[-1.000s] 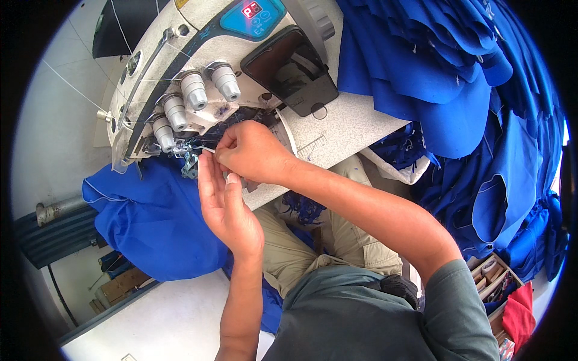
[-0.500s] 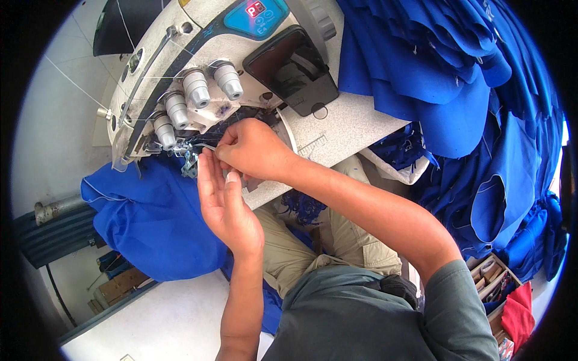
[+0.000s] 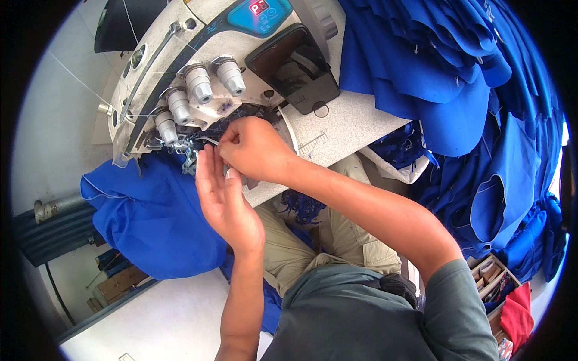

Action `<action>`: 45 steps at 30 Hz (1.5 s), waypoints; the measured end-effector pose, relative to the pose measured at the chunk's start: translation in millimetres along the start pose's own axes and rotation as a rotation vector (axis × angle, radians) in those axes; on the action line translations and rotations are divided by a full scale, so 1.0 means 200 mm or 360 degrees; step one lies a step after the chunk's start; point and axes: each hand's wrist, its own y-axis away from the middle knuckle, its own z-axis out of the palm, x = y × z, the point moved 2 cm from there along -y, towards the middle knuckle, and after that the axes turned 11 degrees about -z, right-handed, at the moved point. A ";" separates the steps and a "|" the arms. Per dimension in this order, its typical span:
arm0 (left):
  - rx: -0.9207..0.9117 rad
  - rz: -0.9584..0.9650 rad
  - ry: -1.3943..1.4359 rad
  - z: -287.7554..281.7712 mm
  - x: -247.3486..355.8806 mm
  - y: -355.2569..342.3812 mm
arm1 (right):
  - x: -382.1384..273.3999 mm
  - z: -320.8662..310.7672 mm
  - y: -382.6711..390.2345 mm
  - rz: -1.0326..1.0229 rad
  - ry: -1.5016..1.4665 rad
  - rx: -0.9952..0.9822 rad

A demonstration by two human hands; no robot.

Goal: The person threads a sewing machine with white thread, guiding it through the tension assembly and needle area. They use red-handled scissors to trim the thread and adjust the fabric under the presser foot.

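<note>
Your right hand (image 3: 256, 147) pinches something fine, thread by the look of it, at the white overlock machine's (image 3: 198, 72) needle area; your left hand (image 3: 226, 201) lies open, fingers straight. Threading looks unfinished, with the blue fabric (image 3: 150, 216) not yet being fed.

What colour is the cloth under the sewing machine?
Bright blue. The cloth shows best in the head view, draped below the white sewing machine.

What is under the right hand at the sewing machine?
Dark blue fabric shows around the right hand, beside the sewing machine and its three grey knobs. The left hand lies just below. The needle area itself is covered by the fingers.
</note>
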 end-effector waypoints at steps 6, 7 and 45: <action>-0.0028 -0.0026 0.0133 -0.01 0.01 0.00 | -0.05 -0.01 0.08 -0.0063 0.0010 0.0158; -0.0028 -0.0044 0.0113 -0.02 0.02 0.00 | -0.06 -0.01 0.09 -0.0059 0.0014 0.0174; 0.0334 -0.0160 -0.1399 -0.76 -0.08 -0.23 | 0.01 -0.10 0.44 0.0184 -0.0394 0.0618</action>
